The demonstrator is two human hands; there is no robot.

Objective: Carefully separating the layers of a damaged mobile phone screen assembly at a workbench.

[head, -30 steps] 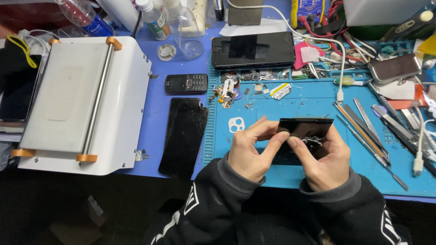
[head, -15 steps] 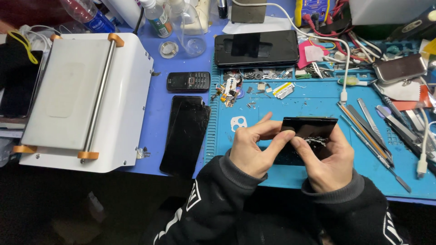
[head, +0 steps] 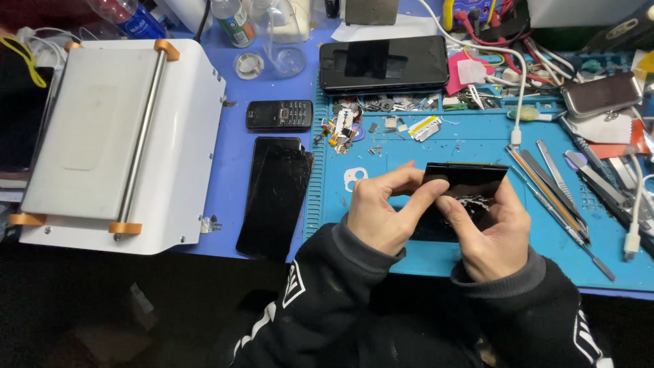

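Over the blue mat's (head: 477, 146) front edge, both hands gripped the cracked black phone (head: 470, 187); the left hand (head: 378, 211) and right hand (head: 494, 235) had barely shifted, thumbs pressing its shattered glass as before.

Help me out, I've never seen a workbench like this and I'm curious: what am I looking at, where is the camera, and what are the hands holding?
The camera sits on the person's head, looking down at the bench. The left hand and right hand together grip a black phone with shattered glass, thumbs pressed on it. It is held above a blue work mat strewn with small parts. Metal hand tools lie to the right. Left of the mat lie a cracked black panel, a small keypad phone and a white box-shaped machine.
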